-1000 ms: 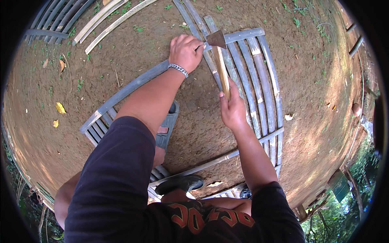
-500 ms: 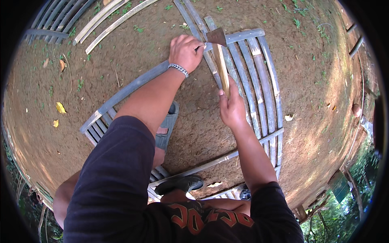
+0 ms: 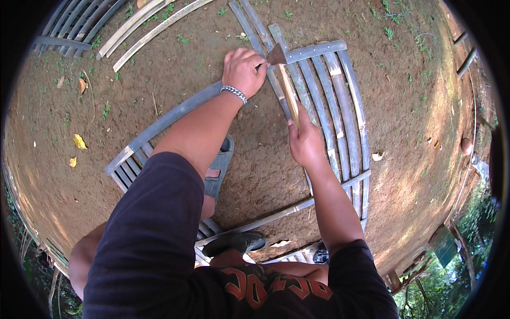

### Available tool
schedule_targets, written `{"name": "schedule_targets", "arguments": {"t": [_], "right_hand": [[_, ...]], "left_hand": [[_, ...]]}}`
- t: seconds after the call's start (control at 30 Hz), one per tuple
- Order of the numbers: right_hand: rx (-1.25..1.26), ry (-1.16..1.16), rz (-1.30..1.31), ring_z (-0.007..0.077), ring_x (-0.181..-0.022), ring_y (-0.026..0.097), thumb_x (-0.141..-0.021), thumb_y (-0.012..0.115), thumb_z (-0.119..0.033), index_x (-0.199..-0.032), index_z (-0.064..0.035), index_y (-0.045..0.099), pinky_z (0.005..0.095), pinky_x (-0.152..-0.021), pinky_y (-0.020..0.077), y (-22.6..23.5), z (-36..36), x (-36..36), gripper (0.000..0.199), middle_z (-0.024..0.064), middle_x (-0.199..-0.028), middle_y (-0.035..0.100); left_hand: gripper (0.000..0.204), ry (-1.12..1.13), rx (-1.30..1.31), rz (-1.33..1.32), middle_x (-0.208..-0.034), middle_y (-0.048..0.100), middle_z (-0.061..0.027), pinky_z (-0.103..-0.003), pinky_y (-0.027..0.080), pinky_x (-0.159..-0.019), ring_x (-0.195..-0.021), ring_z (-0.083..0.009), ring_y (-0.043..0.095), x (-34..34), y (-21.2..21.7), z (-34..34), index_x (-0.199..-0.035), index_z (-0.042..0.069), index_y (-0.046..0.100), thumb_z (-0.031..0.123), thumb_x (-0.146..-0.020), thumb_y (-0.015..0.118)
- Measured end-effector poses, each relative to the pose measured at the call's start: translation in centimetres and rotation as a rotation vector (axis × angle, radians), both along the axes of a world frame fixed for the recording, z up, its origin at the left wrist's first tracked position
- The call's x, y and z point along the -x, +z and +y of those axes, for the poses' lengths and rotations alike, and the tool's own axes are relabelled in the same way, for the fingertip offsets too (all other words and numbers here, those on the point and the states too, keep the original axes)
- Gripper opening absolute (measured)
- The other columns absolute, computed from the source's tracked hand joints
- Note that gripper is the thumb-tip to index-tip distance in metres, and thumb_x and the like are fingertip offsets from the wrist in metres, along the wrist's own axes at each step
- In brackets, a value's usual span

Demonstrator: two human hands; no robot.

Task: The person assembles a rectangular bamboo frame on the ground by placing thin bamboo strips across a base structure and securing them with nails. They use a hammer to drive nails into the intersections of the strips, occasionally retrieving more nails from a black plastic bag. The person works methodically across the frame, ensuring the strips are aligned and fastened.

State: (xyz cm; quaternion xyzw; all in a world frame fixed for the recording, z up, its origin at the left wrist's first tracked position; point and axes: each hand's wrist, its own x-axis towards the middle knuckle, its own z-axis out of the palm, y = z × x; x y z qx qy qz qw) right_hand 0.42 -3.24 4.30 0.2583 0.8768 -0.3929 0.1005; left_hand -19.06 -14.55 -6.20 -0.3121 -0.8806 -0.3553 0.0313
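My left hand is closed in a pinch at the left part of a bamboo crosspiece. A thin nail seems to stick out from its fingertips, mostly hidden. My right hand is wrapped round the wooden handle of a hatchet. The hatchet's rusty, wedge-shaped head is just right of my left fingertips, over the crosspiece. Whether it touches the nail I cannot tell. Long grey bamboo slats run from under the crosspiece toward me, with gaps between them.
A long bamboo rail curves away to the left, and a lower rail crosses near my feet. My sandalled foot stands inside the frame. Loose bamboo strips and another slatted panel lie on the soil at the far left.
The hatchet head has swung left and slightly nearer to me, toward my left fingertips. My left hand has stayed almost in place, still pinching.
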Motion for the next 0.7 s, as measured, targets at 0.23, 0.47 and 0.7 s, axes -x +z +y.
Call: {"name": "schedule_targets", "arguments": {"t": [0.23,0.47,0.7], "right_hand": [[-0.02,-0.046,0.05,0.0525,-0.103,0.065,-0.1,0.055,-0.011,-0.152,-0.0096,0.038,0.0565,-0.087,0.0529,0.72,-0.59,0.46,0.054,0.0339,-0.113,0.067],[-0.034,-0.088,0.121,0.053,-0.1,0.065,-0.099,0.056,-0.011,-0.15,-0.0081,0.04,0.0568,-0.084,0.0524,0.6,-0.84,0.52,0.053,0.035,-0.108,0.067],[0.002,-0.079,0.077,0.0525,-0.099,0.065,-0.099,0.056,-0.01,-0.149,-0.0085,0.041,0.0563,-0.084,0.053,1.09,-0.43,0.38,0.052,0.0339,-0.107,0.067]], "left_hand": [[0.011,-0.002,-0.014,-0.001,-0.098,0.074,-0.0005,-0.042,0.04,-0.101,-0.107,-0.023,0.063,0.15,-0.15,-0.09,-0.086,0.012,0.077,0.022,-0.085,0.072],[0.012,-0.006,-0.007,-0.02,-0.098,0.074,-0.0006,-0.043,0.04,-0.102,-0.108,-0.0237,0.062,0.03,-0.28,-0.12,-0.086,0.011,0.078,0.022,-0.085,0.072],[0.012,-0.017,-0.028,-0.019,-0.101,0.073,-0.0021,-0.045,0.041,-0.103,-0.112,-0.0263,0.061,0.13,0.13,-0.19,-0.09,0.011,0.077,0.017,-0.083,0.071]]}}
